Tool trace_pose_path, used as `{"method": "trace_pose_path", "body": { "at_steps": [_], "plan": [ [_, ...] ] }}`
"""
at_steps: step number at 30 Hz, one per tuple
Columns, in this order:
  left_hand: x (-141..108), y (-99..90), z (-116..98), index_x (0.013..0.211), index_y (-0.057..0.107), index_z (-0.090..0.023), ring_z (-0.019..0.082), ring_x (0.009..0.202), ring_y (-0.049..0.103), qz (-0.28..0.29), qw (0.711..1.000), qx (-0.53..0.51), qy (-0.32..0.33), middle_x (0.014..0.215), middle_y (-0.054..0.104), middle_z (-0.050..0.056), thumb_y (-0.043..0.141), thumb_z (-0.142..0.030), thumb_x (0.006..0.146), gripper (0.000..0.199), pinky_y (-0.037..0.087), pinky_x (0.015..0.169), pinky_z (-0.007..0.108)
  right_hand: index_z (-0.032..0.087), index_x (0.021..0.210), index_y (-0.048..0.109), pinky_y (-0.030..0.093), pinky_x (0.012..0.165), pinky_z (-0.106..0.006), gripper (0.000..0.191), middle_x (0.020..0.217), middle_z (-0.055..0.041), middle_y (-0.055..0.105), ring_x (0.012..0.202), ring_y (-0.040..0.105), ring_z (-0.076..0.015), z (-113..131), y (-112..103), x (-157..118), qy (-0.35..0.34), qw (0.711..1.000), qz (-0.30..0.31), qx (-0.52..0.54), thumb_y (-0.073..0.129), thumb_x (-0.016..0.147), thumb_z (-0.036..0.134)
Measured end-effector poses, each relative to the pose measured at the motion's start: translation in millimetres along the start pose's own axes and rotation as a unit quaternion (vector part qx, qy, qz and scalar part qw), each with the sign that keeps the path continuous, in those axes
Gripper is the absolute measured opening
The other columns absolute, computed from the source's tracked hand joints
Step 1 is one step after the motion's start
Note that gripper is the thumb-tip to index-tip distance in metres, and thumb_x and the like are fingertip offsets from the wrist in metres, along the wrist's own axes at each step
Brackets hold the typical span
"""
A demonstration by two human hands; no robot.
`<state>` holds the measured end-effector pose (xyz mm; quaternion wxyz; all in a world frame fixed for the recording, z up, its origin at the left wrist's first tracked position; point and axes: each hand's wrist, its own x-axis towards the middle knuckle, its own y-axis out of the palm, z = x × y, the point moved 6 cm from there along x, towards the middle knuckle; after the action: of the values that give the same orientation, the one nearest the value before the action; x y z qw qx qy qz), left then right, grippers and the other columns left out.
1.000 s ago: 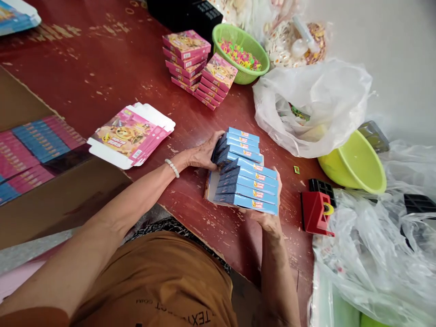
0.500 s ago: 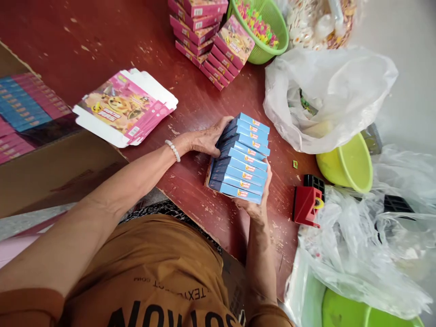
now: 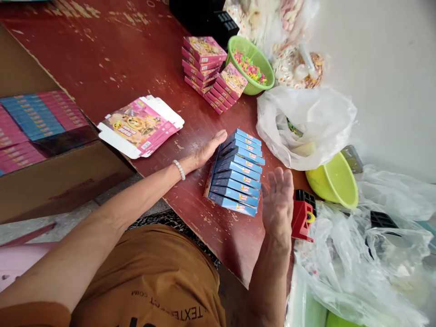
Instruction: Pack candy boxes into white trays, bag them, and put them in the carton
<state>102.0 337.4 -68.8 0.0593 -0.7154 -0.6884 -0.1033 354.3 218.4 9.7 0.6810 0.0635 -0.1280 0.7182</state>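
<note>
A row of several slim blue boxes (image 3: 238, 175) stands on edge on the red tabletop (image 3: 102, 59), leaning slightly against one another. My left hand (image 3: 209, 150), with a white bead bracelet at the wrist, is open beside the row's left end, its fingers stretched out and partly hidden behind the palm. On the other side, my right hand (image 3: 278, 200) is open, palm turned up and fingers extended, just apart from the boxes. Flattened pink cartons (image 3: 136, 125) with a dog picture lie in a pile left of my left hand.
Pink boxes (image 3: 204, 50) are stacked at the back near a green basket (image 3: 272, 81) of small colourful pieces. A white plastic bag (image 3: 327, 113), a yellow bowl (image 3: 340, 181) and a red tape dispenser (image 3: 301, 220) line the right side. A cardboard carton (image 3: 68, 186) of packed boxes stands left.
Both hands have let go of the blue boxes. My right hand has moved away to the right and opened; the left has loosened its fingers. The view has shifted.
</note>
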Motion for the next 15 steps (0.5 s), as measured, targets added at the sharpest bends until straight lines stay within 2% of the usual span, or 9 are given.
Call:
{"method": "trace_pose_path", "body": {
  "at_steps": [2, 3, 5, 8, 10, 11, 13, 15],
  "plan": [
    [1, 4.3, 7, 0.17, 0.031, -0.021, 0.03, 0.171, 0.022, -0.023, 0.997, -0.053, -0.052, 0.182, 0.028, 0.016, 0.041, -0.079, 0.098, 0.093, 0.029, 0.136, 0.058, 0.044, 0.168, 0.035, 0.035, 0.131, -0.068, 0.092, 0.182, -0.007, 0.026, 0.168, 0.03, -0.0356, 6, 4, 30, 0.003, 0.998, -0.04, -0.053, 0.068, 0.091, 0.08],
    [0, 7.8, 7, 0.171, 0.028, -0.021, 0.03, 0.172, 0.018, -0.025, 0.995, -0.077, -0.065, 0.183, 0.024, 0.015, 0.041, -0.08, 0.099, 0.094, 0.024, 0.138, 0.057, 0.043, 0.171, 0.03, 0.032, 0.132, -0.068, 0.091, 0.183, -0.0066, 0.023, 0.169, 0.028, -0.0351, 10, 10, 46, -0.01, 0.994, -0.043, -0.098, 0.063, 0.094, 0.079],
    [-5, 15.1, 2, 0.171, 0.031, -0.022, 0.031, 0.172, 0.018, -0.025, 0.989, -0.125, -0.079, 0.183, 0.026, 0.012, 0.038, -0.079, 0.101, 0.091, 0.018, 0.14, 0.055, 0.038, 0.175, 0.02, 0.022, 0.135, -0.07, 0.099, 0.185, -0.0081, 0.016, 0.172, 0.018, -0.0363, 19, 28, 75, -0.077, 0.971, -0.016, -0.225, 0.058, 0.095, 0.081],
    [-14, 26.0, -11, 0.166, 0.044, -0.023, 0.032, 0.171, 0.019, -0.014, 0.974, -0.213, -0.077, 0.174, 0.046, 0.005, 0.037, -0.072, 0.106, 0.077, 0.017, 0.14, 0.051, 0.027, 0.176, 0.022, 0.009, 0.135, -0.076, 0.102, 0.185, -0.0134, 0.018, 0.172, 0.009, -0.0409, 19, 65, 97, -0.148, 0.884, 0.085, -0.435, 0.048, 0.096, 0.086],
    [-18, 31.7, -20, 0.16, 0.053, -0.023, 0.029, 0.171, 0.02, -0.002, 0.964, -0.258, -0.067, 0.164, 0.059, 0.003, 0.04, -0.065, 0.108, 0.068, 0.018, 0.141, 0.048, 0.027, 0.174, 0.028, 0.011, 0.133, -0.079, 0.092, 0.183, -0.0137, 0.025, 0.171, 0.013, -0.042, 11, 83, 99, -0.14, 0.832, 0.148, -0.517, 0.039, 0.101, 0.082],
    [-19, 33.4, -23, 0.156, 0.057, -0.023, 0.027, 0.171, 0.022, 0.002, 0.96, -0.273, -0.064, 0.161, 0.063, 0.002, 0.041, -0.062, 0.109, 0.064, 0.018, 0.141, 0.046, 0.028, 0.173, 0.03, 0.013, 0.132, -0.08, 0.088, 0.182, -0.0131, 0.028, 0.171, 0.016, -0.0417, 7, 88, 98, -0.134, 0.817, 0.164, -0.537, 0.036, 0.103, 0.08],
    [-20, 35.0, -27, 0.149, 0.062, -0.023, 0.026, 0.17, 0.026, 0.004, 0.951, -0.301, -0.075, 0.157, 0.066, 0.002, 0.041, -0.061, 0.109, 0.059, 0.018, 0.142, 0.044, 0.028, 0.173, 0.029, 0.017, 0.133, -0.078, 0.086, 0.182, -0.0127, 0.029, 0.17, 0.018, -0.0405, 5, 90, 95, -0.135, 0.81, 0.175, -0.543, 0.035, 0.103, 0.079],
    [-22, 34.3, -28, 0.144, 0.064, -0.023, 0.028, 0.17, 0.026, -0.001, 0.934, -0.341, -0.103, 0.157, 0.066, 0.005, 0.04, -0.065, 0.108, 0.06, 0.021, 0.142, 0.047, 0.028, 0.174, 0.026, 0.019, 0.134, -0.074, 0.091, 0.182, -0.0128, 0.028, 0.17, 0.02, -0.0385, 6, 84, 96, -0.139, 0.832, 0.181, -0.506, 0.036, 0.102, 0.082]
  ]
}}
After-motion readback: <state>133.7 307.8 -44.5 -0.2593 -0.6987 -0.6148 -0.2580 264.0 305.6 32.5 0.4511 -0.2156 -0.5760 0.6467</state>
